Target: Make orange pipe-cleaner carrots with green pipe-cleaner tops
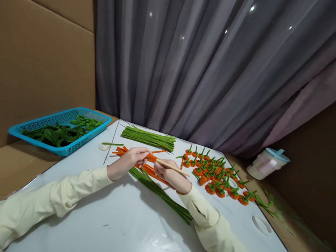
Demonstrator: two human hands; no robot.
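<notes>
The left hand pinches an orange coil between its fingertips, above the middle of the white tabletop. The right hand grips a wooden stick, its fingers closed round the shaft near the coil, which sits at the stick's far end (whether the coil wraps all the way round is too small to tell). Beneath and beside the hands lie loose orange stems, and nearer the person a slanting bunch of green stems. A thicker green bundle rests beyond the hands, near the curtain. To the right spreads a crowd of small orange pieces with green stalks, a pale ring among them and a white roll nearer the tabletop's right edge. A blue basket of green leafy pieces is at the left, and a jar with a light-blue lid stands at the far right, beside the tabletop
</notes>
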